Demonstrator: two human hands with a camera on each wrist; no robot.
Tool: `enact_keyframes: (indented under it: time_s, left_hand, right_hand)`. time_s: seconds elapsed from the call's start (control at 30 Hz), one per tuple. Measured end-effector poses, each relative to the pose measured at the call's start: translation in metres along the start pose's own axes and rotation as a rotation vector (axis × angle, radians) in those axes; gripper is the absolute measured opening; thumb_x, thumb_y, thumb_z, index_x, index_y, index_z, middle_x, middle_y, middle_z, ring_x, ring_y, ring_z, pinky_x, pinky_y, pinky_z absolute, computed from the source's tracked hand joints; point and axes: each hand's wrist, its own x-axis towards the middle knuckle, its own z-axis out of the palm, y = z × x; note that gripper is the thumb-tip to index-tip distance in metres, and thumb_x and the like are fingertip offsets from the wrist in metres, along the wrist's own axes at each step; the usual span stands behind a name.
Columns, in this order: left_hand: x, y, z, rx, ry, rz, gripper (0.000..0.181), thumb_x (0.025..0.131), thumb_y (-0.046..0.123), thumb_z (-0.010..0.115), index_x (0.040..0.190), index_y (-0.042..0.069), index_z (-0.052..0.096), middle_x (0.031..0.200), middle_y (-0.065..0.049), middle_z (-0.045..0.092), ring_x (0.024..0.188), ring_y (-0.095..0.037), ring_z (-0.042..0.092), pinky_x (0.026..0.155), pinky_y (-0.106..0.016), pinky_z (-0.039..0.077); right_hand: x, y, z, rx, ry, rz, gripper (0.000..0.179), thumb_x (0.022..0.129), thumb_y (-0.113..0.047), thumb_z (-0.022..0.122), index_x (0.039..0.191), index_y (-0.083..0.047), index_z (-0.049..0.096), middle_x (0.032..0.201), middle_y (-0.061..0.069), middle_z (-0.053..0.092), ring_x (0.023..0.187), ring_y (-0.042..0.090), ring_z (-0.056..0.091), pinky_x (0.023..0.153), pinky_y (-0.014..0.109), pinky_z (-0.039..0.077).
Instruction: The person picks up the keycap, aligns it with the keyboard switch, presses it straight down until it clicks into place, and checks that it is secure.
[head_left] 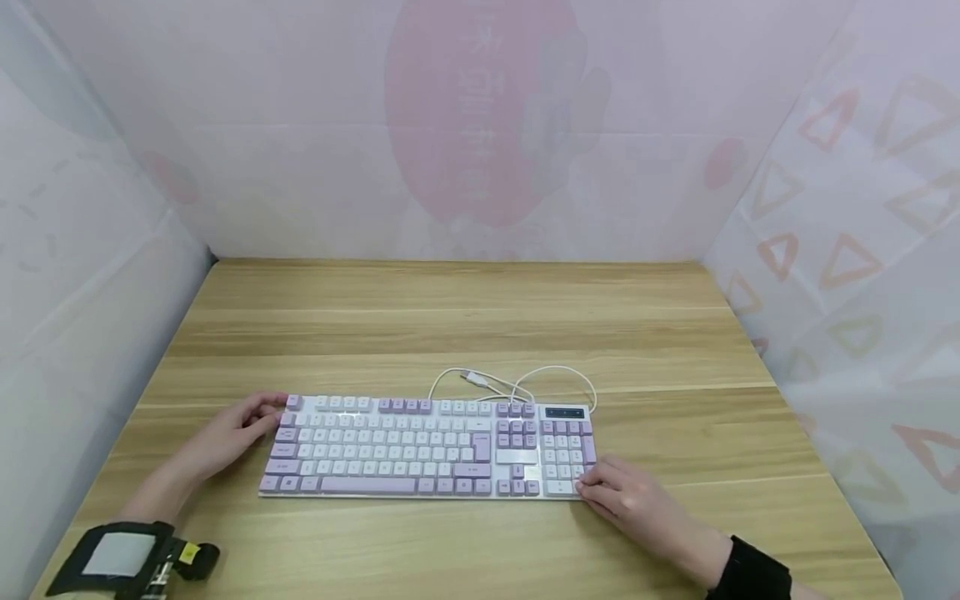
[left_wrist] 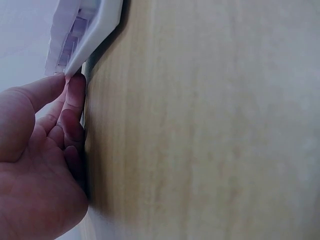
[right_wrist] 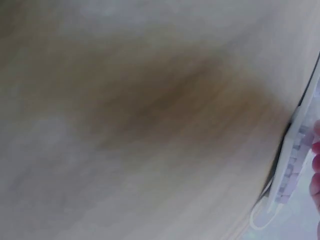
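A white and lilac keyboard (head_left: 390,446) lies across the wooden table in the head view, its long front edge facing me. At its left end my left hand (head_left: 232,429) pinches the edge near the upper corner. In the left wrist view the thumb (left_wrist: 47,90) is at the keyboard's (left_wrist: 95,37) rim, with curled fingers below it beside the tabletop. My right hand (head_left: 633,504) grips the lower right corner, by the number keys. Only some fingertips (right_wrist: 316,162) of that hand show at the right wrist view's edge, beside the keyboard (right_wrist: 295,155).
Behind the keyboard a thin white cable (head_left: 558,367) lies in loops, with its plug (head_left: 476,379) on the table (head_left: 465,317). Pale printed cloth walls (head_left: 300,167) enclose the back and both sides. A black band with a small device (head_left: 123,550) is on the left wrist.
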Motion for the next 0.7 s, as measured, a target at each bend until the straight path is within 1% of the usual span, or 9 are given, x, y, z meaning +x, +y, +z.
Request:
enact_keyframes:
  time_s: [0.1, 0.2, 0.33, 0.43, 0.53, 0.63, 0.7]
  left_hand:
    - [0.0009, -0.0011, 0.0003, 0.005, 0.003, 0.003, 0.044, 0.107, 0.033, 0.045, 0.140, 0.005, 0.049, 0.113, -0.011, 0.060, 0.095, -0.017, 0.050, 0.074, -0.021, 0.039]
    - [0.0013, -0.0025, 0.0009, 0.007, 0.005, 0.003, 0.043, 0.107, 0.033, 0.045, 0.140, 0.006, 0.049, 0.113, -0.011, 0.060, 0.094, -0.016, 0.050, 0.074, -0.021, 0.039]
    - [0.0021, -0.0043, 0.0016, 0.006, 0.007, 0.003, 0.044, 0.106, 0.035, 0.046, 0.140, 0.006, 0.049, 0.113, -0.010, 0.061, 0.094, -0.014, 0.051, 0.075, -0.021, 0.039]
    - [0.0019, -0.0053, 0.0014, 0.004, 0.010, 0.005, 0.045, 0.106, 0.037, 0.047, 0.140, 0.007, 0.049, 0.113, -0.010, 0.061, 0.093, -0.012, 0.051, 0.075, -0.020, 0.039]
    - [0.0018, -0.0057, 0.0013, 0.000, 0.011, 0.007, 0.046, 0.106, 0.038, 0.048, 0.140, 0.006, 0.049, 0.112, -0.010, 0.061, 0.093, -0.012, 0.051, 0.075, -0.020, 0.039]
    - [0.0026, -0.0061, 0.0023, 0.007, 0.008, 0.005, 0.047, 0.106, 0.038, 0.047, 0.140, 0.006, 0.049, 0.112, -0.010, 0.062, 0.094, -0.014, 0.051, 0.075, -0.021, 0.040]
    - [0.0033, -0.0059, 0.0029, 0.012, 0.007, 0.002, 0.047, 0.106, 0.038, 0.047, 0.140, 0.006, 0.049, 0.112, -0.010, 0.062, 0.095, -0.016, 0.052, 0.075, -0.020, 0.040]
  right_hand:
    - [0.0019, -0.0007, -0.0007, -0.025, -0.012, -0.008, 0.016, 0.094, -0.015, 0.064, 0.085, -0.009, 0.076, 0.095, -0.001, 0.068, 0.093, 0.014, 0.063, 0.084, 0.020, 0.053]
    - [0.0039, -0.0006, -0.0008, -0.041, -0.017, -0.027, 0.015, 0.092, -0.013, 0.064, 0.083, -0.008, 0.075, 0.093, -0.001, 0.067, 0.093, 0.015, 0.063, 0.085, 0.020, 0.053]
    - [0.0073, 0.0014, -0.0018, -0.079, -0.024, -0.082, 0.020, 0.095, -0.014, 0.060, 0.084, -0.007, 0.075, 0.087, -0.003, 0.064, 0.088, 0.013, 0.060, 0.081, 0.019, 0.051]
    - [0.0087, 0.0025, -0.0036, -0.108, -0.048, -0.110, 0.020, 0.095, -0.014, 0.059, 0.086, -0.007, 0.076, 0.086, -0.003, 0.064, 0.086, 0.012, 0.058, 0.079, 0.019, 0.050]
    - [0.0083, 0.0027, -0.0058, -0.121, -0.079, -0.116, 0.023, 0.097, -0.015, 0.056, 0.089, -0.007, 0.076, 0.088, -0.002, 0.065, 0.086, 0.011, 0.058, 0.078, 0.018, 0.050]
    - [0.0081, 0.0028, -0.0082, -0.139, -0.120, -0.122, 0.031, 0.102, -0.017, 0.049, 0.091, -0.008, 0.077, 0.089, -0.002, 0.064, 0.086, 0.010, 0.057, 0.078, 0.017, 0.050]
    - [0.0088, 0.0035, -0.0094, -0.148, -0.145, -0.133, 0.035, 0.104, -0.017, 0.045, 0.092, -0.009, 0.077, 0.089, -0.002, 0.063, 0.086, 0.009, 0.056, 0.077, 0.018, 0.050]
